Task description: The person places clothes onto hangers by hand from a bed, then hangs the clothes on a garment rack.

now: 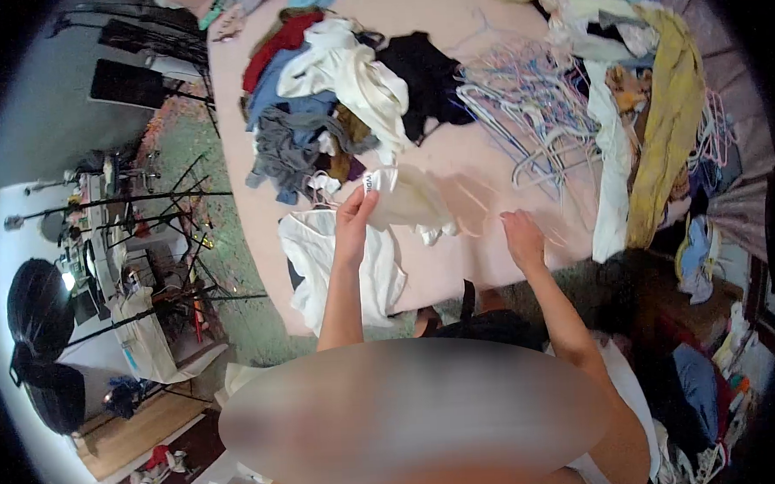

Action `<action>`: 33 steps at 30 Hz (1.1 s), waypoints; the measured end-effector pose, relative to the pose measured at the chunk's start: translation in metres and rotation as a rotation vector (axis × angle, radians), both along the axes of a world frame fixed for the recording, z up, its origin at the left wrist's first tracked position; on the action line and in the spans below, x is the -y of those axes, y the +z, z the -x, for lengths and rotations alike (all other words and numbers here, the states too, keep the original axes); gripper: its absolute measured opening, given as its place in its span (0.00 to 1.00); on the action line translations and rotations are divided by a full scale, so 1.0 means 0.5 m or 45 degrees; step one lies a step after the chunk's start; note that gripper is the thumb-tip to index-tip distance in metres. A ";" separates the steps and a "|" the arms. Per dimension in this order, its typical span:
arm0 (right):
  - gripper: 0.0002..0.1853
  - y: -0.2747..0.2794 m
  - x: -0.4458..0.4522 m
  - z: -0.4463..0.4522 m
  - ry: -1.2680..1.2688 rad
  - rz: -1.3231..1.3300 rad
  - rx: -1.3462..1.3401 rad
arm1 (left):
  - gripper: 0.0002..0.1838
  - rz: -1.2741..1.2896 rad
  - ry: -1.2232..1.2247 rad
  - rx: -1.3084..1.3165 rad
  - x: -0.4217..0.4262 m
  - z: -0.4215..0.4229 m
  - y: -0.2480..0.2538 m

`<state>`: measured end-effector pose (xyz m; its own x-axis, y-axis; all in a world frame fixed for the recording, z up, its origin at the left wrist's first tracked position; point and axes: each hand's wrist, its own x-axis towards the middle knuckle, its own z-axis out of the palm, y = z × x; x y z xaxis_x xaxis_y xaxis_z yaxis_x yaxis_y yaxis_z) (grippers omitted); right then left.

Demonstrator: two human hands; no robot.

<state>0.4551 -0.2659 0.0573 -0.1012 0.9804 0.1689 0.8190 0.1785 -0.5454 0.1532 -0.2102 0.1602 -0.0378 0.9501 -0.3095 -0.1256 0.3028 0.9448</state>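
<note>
My left hand (pixel 354 223) is closed on the edge of a cream garment (pixel 407 198), near a white label with dark letters. The cloth stretches to the right above the pink bed surface (pixel 492 259). Below and beside that hand lies a white garment (pixel 345 261) with a hanger at its neck. To the right, my right hand (pixel 523 236) is raised over the bed, its fingers bent together; whether they hold anything is too unclear to tell.
A heap of clothes (pixel 301 138) lies at the upper left, beside a black garment (pixel 421 80). Tangled hangers (pixel 533 106) spread at the upper right, next to a yellow garment (pixel 672 126). Black stands (pixel 144 201) rise on the left.
</note>
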 end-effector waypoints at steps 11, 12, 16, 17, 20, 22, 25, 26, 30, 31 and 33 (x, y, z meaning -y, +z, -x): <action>0.03 0.400 -0.173 0.106 0.441 -0.802 -0.246 | 0.12 -0.393 -0.095 -0.373 0.017 0.100 0.199; 0.05 0.413 -0.174 0.127 0.453 -0.657 -0.431 | 0.12 -0.436 -0.110 -0.388 0.019 0.105 0.211; 0.10 0.493 -0.175 0.234 0.670 -0.292 -0.641 | 0.15 -0.504 -0.407 -0.606 0.031 0.109 0.268; 0.12 0.512 -0.166 0.261 0.691 -0.104 -0.542 | 0.13 -0.419 -0.480 -0.619 0.039 0.104 0.295; 0.14 0.472 -0.177 0.352 0.980 -0.279 -0.729 | 0.12 -0.741 -0.523 -0.825 0.038 0.105 0.268; 0.15 0.459 -0.195 0.378 1.132 -0.120 -0.770 | 0.12 -0.868 -0.426 -0.949 0.046 0.129 0.268; 0.16 0.493 -0.178 0.403 1.027 0.696 -0.764 | 0.13 -0.871 -0.189 -0.934 0.093 0.162 0.295; 0.16 0.486 -0.188 0.410 1.076 0.684 -0.601 | 0.13 -0.846 -0.141 -0.938 0.111 0.175 0.302; 0.14 0.494 -0.203 0.455 1.361 0.317 -0.408 | 0.14 -0.665 0.036 -1.045 0.174 0.232 0.306; 0.13 0.506 -0.207 0.466 1.364 0.319 -0.429 | 0.15 -0.593 0.085 -1.063 0.189 0.253 0.307; 0.13 0.541 -0.212 0.483 1.433 0.229 -0.431 | 0.17 -0.493 0.171 -1.075 0.229 0.287 0.307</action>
<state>0.2134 -0.1599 0.3276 -0.8973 0.3815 0.2219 0.0605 0.6043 -0.7945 0.0098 -0.3249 0.3135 -0.2228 0.9525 0.2075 0.6366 -0.0190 0.7709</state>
